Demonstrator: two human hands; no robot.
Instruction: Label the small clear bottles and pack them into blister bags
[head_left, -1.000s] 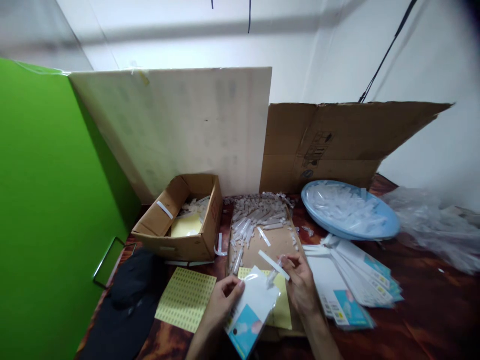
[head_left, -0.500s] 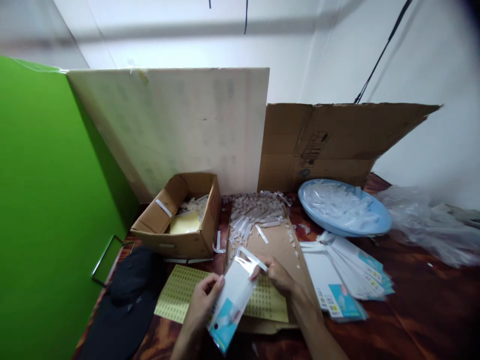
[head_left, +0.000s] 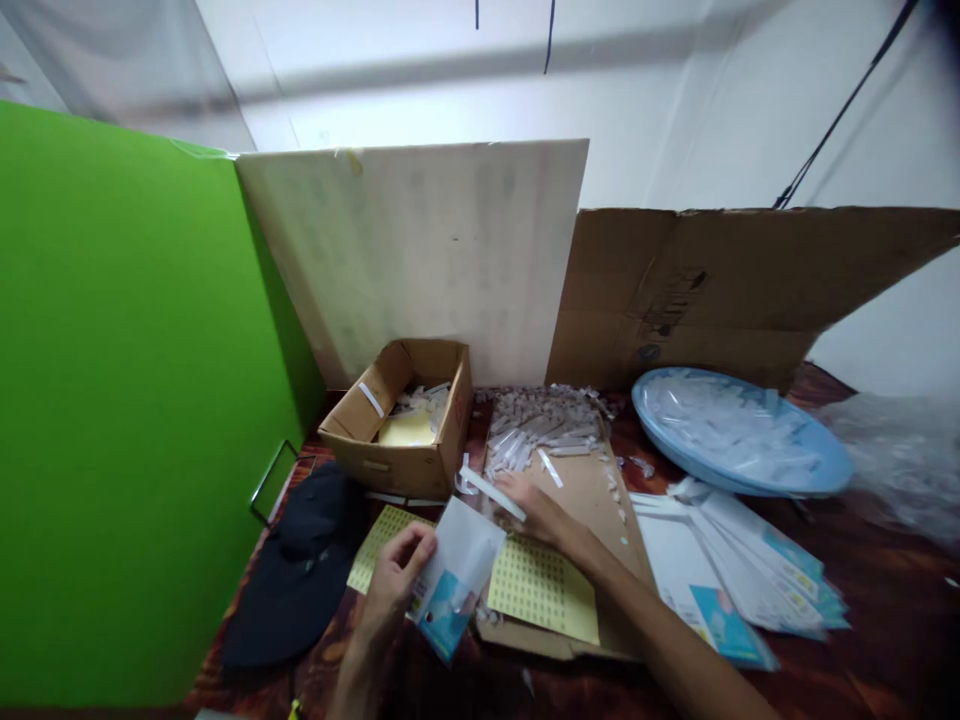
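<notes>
My left hand [head_left: 397,570] pinches the left edge of a flat plastic packaging bag [head_left: 459,560], white above with a blue printed panel at its lower end. The bag is tilted over the front of the table. Just above its upper edge, my right hand [head_left: 534,508] holds a narrow white strip [head_left: 491,492], apart from the bag; its fingertips are partly hidden. Beneath the hands lies a yellow sheet of small printed stickers [head_left: 544,590], partly covered by the bag. A flat cardboard piece [head_left: 611,565] is under the sheet.
Small clear plastic pieces [head_left: 551,420] heap on the cardboard's far end. An open carton [head_left: 409,472] stands left of them, near a black cap [head_left: 296,580]. At right are a blue basin [head_left: 821,470] of clear pieces and fanned printed bags [head_left: 739,590]. Panels border the back.
My right hand has moved away from the bag's top, up and left relative to it, with the white strip now separate. My left hand keeps the bag. The head view has turned left.
</notes>
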